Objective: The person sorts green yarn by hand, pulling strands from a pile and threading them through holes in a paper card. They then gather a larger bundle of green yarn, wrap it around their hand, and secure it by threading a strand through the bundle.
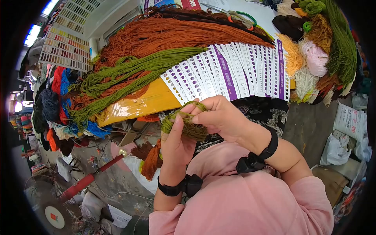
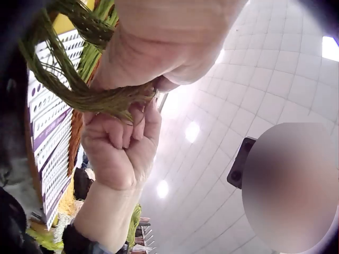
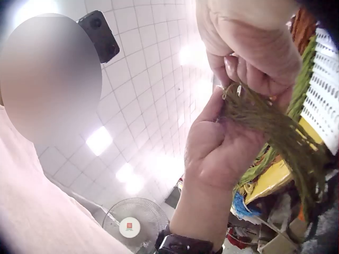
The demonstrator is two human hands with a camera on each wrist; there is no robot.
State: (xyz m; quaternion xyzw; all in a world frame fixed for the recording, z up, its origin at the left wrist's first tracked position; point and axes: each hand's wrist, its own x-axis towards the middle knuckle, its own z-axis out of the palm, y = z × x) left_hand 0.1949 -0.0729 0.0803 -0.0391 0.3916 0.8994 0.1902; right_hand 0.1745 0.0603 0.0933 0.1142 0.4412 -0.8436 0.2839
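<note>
A skein of olive-green yarn [image 1: 197, 132] is held between both hands in front of the chest. My left hand [image 1: 177, 141] grips it from the left, thumb up along the strands. From the other side my right hand [image 1: 223, 118] pinches strands at the top of the skein, fingers curled. In the left wrist view the yarn [image 2: 100, 100] loops out past the fingers, and the right hand [image 2: 119, 145] meets it from below. The right wrist view shows the loose strands [image 3: 275, 132] lying across the left palm [image 3: 225, 151] and hanging down beyond it.
Beyond the hands, white-and-purple shade cards [image 1: 223, 72] lie fanned on a yellow-topped table [image 1: 137, 105]. Long green [image 1: 117, 78] and rust-brown yarn [image 1: 176, 33] spread behind. Mixed skeins [image 1: 313, 55] pile at right. A fan [image 1: 55, 215] stands low at left, and plastic bags [image 1: 337, 149] sit at right.
</note>
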